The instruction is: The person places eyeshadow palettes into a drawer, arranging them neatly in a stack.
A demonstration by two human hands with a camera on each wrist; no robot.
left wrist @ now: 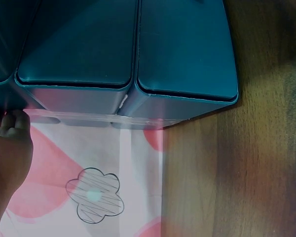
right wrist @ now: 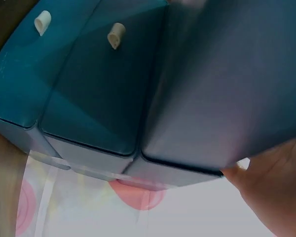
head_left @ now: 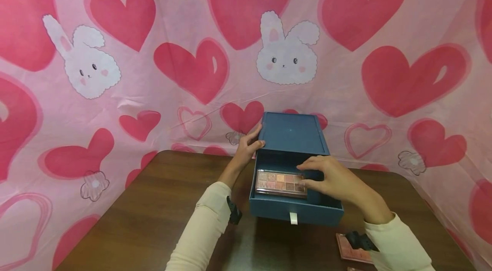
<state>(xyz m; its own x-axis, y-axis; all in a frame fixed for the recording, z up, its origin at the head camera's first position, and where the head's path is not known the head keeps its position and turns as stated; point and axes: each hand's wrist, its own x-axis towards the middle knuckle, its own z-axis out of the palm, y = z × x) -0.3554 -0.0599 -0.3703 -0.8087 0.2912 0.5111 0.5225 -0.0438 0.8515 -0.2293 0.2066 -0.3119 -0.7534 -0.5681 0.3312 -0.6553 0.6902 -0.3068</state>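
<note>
A blue drawer unit [head_left: 294, 132] stands on the table, its top drawer [head_left: 276, 210] pulled out by a white tab [head_left: 294, 218]. Inside that drawer, at the left, lies an eyeshadow palette [head_left: 280, 183] with a clear lid and several pink and brown pans. Over the palette's right end hovers my right hand [head_left: 330, 177], thumb and fingers bent and spread apart, thumb tip at the palette's surface. My left hand [head_left: 246, 149] rests against the unit's left side near the top, thumb at the front corner. Both wrist views show mostly drawer fronts, with the palette hidden.
On the table's right side a pink flat case [head_left: 351, 249] lies partly behind my right sleeve, with another case's edge [head_left: 355, 269] below. Wooden tabletop [head_left: 153, 202] extends to the left. A pink curtain with hearts and rabbits [head_left: 246, 66] hangs behind the unit.
</note>
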